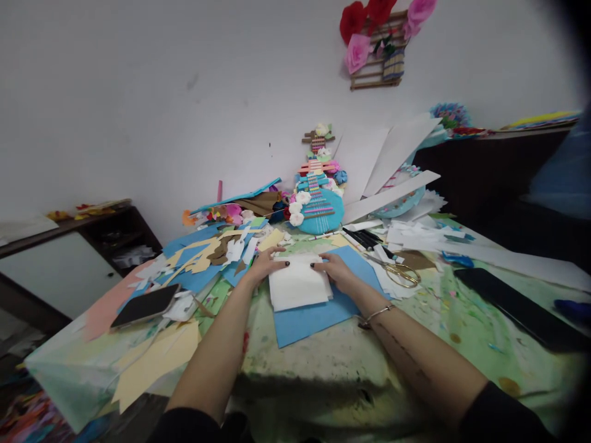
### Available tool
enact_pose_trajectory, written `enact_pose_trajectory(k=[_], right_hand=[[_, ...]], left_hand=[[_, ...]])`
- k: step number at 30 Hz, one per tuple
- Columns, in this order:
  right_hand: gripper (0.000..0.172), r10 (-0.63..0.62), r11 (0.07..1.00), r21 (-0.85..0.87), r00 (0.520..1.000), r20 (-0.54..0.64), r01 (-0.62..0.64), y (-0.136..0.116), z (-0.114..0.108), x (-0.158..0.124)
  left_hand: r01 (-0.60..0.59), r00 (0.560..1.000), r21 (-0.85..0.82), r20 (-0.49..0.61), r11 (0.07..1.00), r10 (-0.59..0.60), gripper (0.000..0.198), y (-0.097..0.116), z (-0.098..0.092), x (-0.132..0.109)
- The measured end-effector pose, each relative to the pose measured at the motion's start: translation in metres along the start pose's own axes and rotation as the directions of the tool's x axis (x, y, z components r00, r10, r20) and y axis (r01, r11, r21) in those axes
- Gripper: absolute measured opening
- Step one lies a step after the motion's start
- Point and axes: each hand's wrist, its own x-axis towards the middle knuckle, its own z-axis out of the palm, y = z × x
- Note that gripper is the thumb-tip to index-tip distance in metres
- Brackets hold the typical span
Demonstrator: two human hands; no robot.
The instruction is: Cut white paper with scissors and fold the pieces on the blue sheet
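Observation:
A stack of white paper sheets (300,288) lies on a blue sheet (302,323) near the middle of the table. At the stack's upper left edge is my left hand (268,266), its thumb resting on top and its fingers around the far edge. My right hand (336,271) holds the upper right edge the same way, thumb on the paper. Both hands grip the stack between thumb and fingers. Gold-handled scissors (401,274) lie to the right of my right hand, beside several black pens (367,239).
Coloured paper scraps (203,252) and a phone (145,304) are on the left. To the right lie a long black object (517,307) and white paper strips (521,261). A turquoise flower-decorated craft (323,212) leans against the wall behind.

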Motion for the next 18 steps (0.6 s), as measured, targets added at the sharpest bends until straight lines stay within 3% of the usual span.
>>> enact_pose_trajectory(k=[5,10,12,14,16,18], right_hand=[[0.047,-0.030,0.999,-0.035,1.000,0.001,0.030,0.007,-0.001,0.007],[0.049,-0.196,0.968,-0.147,0.978,0.073,0.205,0.001,-0.009,0.002],[0.046,-0.298,0.924,-0.210,0.945,0.133,0.321,-0.002,-0.013,-0.003],[0.046,-0.405,0.817,-0.326,0.876,0.262,0.476,-0.004,-0.014,-0.006],[0.034,-0.455,0.704,-0.405,0.808,0.375,0.584,-0.003,-0.014,-0.006],[0.016,-0.461,0.672,-0.418,0.787,0.409,0.611,-0.001,-0.011,-0.004]], left_hand=[[0.023,0.982,0.136,-0.191,0.990,0.004,0.055,-0.008,-0.002,0.005],[-0.044,0.952,0.219,-0.287,0.975,0.107,0.040,-0.015,-0.001,0.012],[-0.075,0.944,0.260,-0.293,0.963,0.153,0.034,-0.017,0.002,0.014],[-0.096,0.940,0.299,-0.288,0.949,0.185,0.030,-0.020,0.003,0.016],[-0.101,0.939,0.333,-0.280,0.938,0.200,0.028,-0.023,0.004,0.018],[-0.094,0.940,0.360,-0.275,0.928,0.202,0.027,-0.026,0.004,0.018]])
